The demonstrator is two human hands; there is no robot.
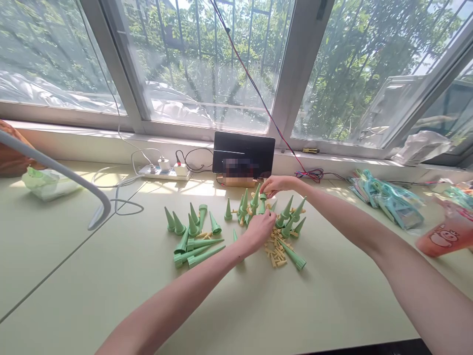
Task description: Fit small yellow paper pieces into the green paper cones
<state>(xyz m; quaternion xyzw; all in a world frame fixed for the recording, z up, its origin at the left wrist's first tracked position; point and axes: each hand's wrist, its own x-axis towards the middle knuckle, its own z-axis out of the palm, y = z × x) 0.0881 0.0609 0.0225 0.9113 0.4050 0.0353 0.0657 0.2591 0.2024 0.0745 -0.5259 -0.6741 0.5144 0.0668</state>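
My right hand reaches in from the right, its fingers closed on the collar of a green cone-shaped spike held collar up. Just below it, my left hand has its fingers bent together; what they hold, if anything, is hidden. Around both hands, several green spikes stand tip up, including a group on the right. A loose spike lies beside a pile of small yellow pegs. More spikes lie to the left, with others upright behind them.
A dark tablet leans at the window sill. A white power strip with cables sits left of it. A grey curved bar crosses the left side. On the right are plastic-wrapped packets and a red drink cup.
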